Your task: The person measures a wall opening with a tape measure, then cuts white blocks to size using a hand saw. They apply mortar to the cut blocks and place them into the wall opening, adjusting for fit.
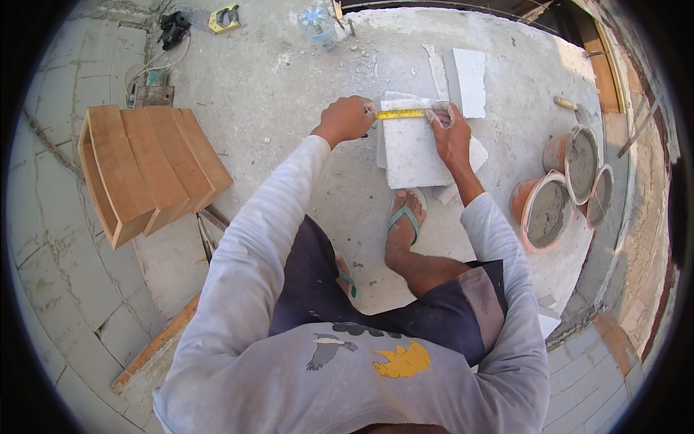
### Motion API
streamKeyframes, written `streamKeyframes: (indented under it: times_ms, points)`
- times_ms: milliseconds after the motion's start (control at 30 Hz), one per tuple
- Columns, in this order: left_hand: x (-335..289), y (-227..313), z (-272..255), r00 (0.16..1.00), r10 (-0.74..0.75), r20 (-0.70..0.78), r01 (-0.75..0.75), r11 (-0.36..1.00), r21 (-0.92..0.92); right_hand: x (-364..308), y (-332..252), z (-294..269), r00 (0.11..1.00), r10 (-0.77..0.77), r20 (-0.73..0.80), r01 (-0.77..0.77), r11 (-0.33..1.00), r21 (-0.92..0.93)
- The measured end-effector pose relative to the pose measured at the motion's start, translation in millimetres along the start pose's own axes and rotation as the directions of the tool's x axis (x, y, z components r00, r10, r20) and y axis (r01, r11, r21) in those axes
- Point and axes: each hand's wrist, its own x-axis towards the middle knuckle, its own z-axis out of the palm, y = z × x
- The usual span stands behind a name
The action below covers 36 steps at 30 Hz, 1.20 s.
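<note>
A rough grey concrete floor point(289, 94), dusty and strewn with chips, is filling the scene under strong daylight. On it, just beyond the person's sandalled right foot point(403, 226), a pale grey square tile point(416, 152) is lying flat on top of other tile offcuts. A yellow steel measuring tape point(402, 113) is lying stretched across the tile's far edge. The left hand point(347, 119) is closing in a fist at the tile's far left corner, apparently pinching the tape's case end, though the fingertips are hidden. The right hand point(450, 134) is pressing down flat at the far right corner, fingers spread over the tape and tile, holding both in place.

Judging from this, the person is measuring the tile's width, and a mark would call for keeping the tape taut and square to the edge while one hand is freed.

Farther off, a white rectangular tile piece point(470, 81) is lying beside a narrow strip. To the right, three orange plastic buckets point(543, 210) of grey mortar are standing close together. To the left, a set of brown wooden box forms point(144, 170) is resting on the floor, with a clear plastic water bottle point(318, 25) and a yellow tool point(224, 18) lying at the far edge.
</note>
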Motion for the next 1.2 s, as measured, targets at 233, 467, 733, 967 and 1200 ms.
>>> streamKeyframes:
  times_ms: [233,467,733,967,1200]
  points:
    - [4,-2,-2,1.000,-0.028,0.013,0.028,0.999,-0.034,-5,-9,-3,0.978,-0.206,0.018,0.206,0.974,-0.094]
    - [7,0,-3,0.997,-0.058,0.044,0.059,0.998,-0.027,-10,-6,3,0.910,-0.413,-0.046,0.399,0.899,-0.178]
    - [12,4,-6,0.998,-0.058,0.027,0.058,0.998,-0.032,-8,-5,11,0.937,-0.344,-0.059,0.331,0.930,-0.162]
    - [11,8,-6,0.995,-0.093,0.031,0.095,0.994,-0.049,-11,-6,12,0.937,-0.339,-0.080,0.317,0.925,-0.211]
    - [22,16,-3,0.994,-0.097,0.045,0.099,0.995,-0.032,-6,0,8,0.968,-0.244,-0.054,0.231,0.956,-0.179]
